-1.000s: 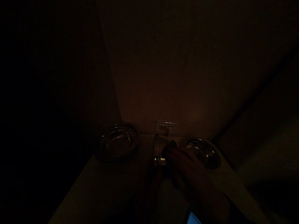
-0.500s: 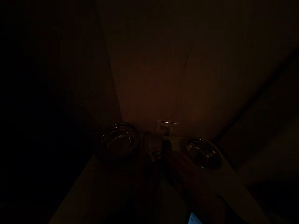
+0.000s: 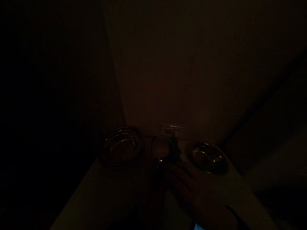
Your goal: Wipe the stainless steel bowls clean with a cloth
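Observation:
The picture is very dark. A shiny metal vessel [image 3: 161,148], perhaps a cup, is tilted over the middle of the counter. My left hand [image 3: 153,188], a dim shape below it, seems closed around its lower part. A dark green cloth [image 3: 175,150] lies against the vessel's right side. Reaching in from the lower right, my right hand [image 3: 188,180] has its fingers bent over the cloth and the vessel's near edge. Its fingertips are lost in shadow.
Oval metal bowls [image 3: 122,145], seemingly stacked, stand at the counter's left. A smaller metal bowl [image 3: 208,158] sits to the right. A socket plate [image 3: 172,130] is on the wall [image 3: 153,80] behind. The pale counter [image 3: 88,198] has edges on both sides. A lit screen [image 3: 198,227] glows at the bottom.
My right hand has shifted a little toward me over the vessel, and more of the green cloth shows beside it. The vessel has turned slightly. The bowls have stayed put.

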`<state>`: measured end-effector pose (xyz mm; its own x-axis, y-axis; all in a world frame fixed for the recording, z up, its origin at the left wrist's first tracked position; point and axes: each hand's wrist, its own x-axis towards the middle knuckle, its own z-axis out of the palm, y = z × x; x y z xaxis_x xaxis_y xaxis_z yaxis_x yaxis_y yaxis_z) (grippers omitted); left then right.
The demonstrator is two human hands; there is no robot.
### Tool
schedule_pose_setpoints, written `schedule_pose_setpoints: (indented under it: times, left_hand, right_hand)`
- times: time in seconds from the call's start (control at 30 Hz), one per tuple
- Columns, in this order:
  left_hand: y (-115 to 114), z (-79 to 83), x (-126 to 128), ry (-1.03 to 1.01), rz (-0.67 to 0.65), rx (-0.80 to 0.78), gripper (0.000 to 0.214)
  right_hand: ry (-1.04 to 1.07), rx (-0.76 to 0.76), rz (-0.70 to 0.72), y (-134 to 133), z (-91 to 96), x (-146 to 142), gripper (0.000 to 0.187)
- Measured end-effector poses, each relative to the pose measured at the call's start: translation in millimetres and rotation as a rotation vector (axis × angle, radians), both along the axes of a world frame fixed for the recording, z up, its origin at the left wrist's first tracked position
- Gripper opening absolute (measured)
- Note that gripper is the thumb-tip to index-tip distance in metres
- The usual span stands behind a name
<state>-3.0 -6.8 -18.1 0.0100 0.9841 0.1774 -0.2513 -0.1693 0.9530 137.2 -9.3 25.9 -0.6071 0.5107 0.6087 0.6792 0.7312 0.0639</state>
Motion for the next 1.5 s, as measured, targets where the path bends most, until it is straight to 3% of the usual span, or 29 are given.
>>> schedule_pose_setpoints:
  times: [0.23, 0.5, 0.6, 0.8, 1.1, 1.33, 1.5]
  left_hand:
    - [0, -1.0, 3, -0.002, 0.028, -0.008, 0.031]
    - [1, 2.4, -1, 0.002, 0.039, -0.024, 0.029]
    - [0, 2.0, 0, 0.004, 0.030, -0.024, 0.029]
    - [-2, -2.6, 2, 0.009, 0.021, -0.016, 0.030]
    - [-6, 0.6, -3, 0.015, 0.017, 0.005, 0.029]
    - [-6, 4.8, 0, 0.003, 0.019, -0.001, 0.029]
    - [-7, 5.5, 0, -0.004, 0.004, -0.002, 0.029]
  right_hand:
    - [0.260, -0.056, -0.080, 9, -2.1, 2, 0.038]
    - [0.054, -0.023, 0.029, 2, -2.1, 2, 0.033]
    - [0.109, -0.047, 0.025, 5, -2.2, 3, 0.035]
    - [0.310, -0.046, -0.120, 16, -1.1, 6, 0.036]
    - [0.327, 0.019, -0.106, 8, 4.9, 5, 0.044]
    - [0.223, 0.049, -0.001, 2, 2.4, 9, 0.051]
    - [0.347, 0.003, -0.079, 11, 0.7, 7, 0.046]
